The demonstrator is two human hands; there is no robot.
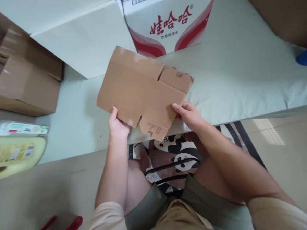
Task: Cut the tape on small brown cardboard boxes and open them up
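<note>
Brown cardboard, probably light, stiff and easy to bend, is being held in front of the white box, the left hand and right hand pinching its edges, good holding spots, while that box is blocking the back and a brown box is sitting to its left.

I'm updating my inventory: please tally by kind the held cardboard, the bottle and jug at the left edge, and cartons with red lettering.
Flat cardboard: 1
Clear bottle: 1
Yellow jug: 1
Red-lettered carton: 1
Total: 4
</note>
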